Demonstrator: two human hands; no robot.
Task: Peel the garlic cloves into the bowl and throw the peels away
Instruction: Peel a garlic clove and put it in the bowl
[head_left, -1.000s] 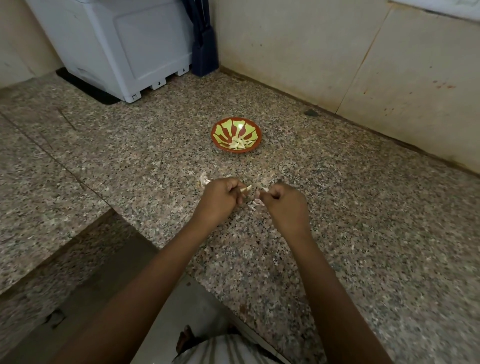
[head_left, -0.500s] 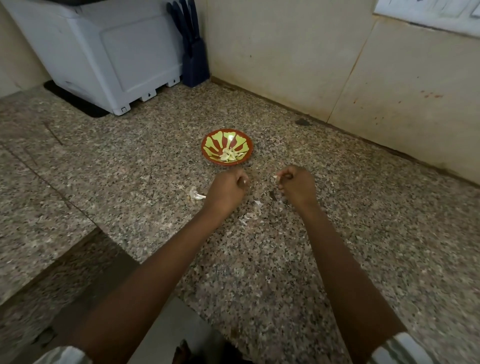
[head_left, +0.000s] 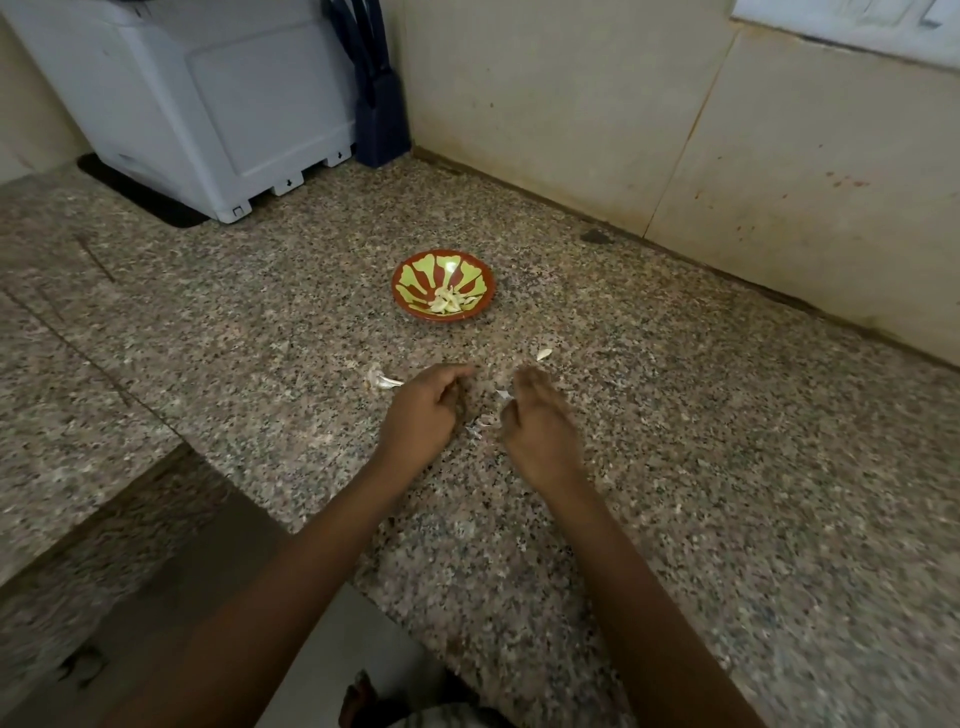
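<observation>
Cloves (head_left: 447, 303) are lying peeled in the bowl (head_left: 415, 275) on the worktop (head_left: 727, 415), beyond both grips. Left grip (head_left: 423, 415) is curling its fingers and right grip (head_left: 537, 426) is blurring; whether either is holding anything I cannot tell. Peels (head_left: 480, 427) are lying between them, a loose clove (head_left: 543, 354) near the right, an appliance (head_left: 208, 104) standing behind.

Dim, soft indoor light, faint shadows, right hand (head_left: 537, 431) motion-blurred, wide-angle bending at edges

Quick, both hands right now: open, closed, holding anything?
Left hand: fingers curled; what it holds, if anything, is hidden.
Right hand: blurred, loosely open, nothing seen in it.
</observation>
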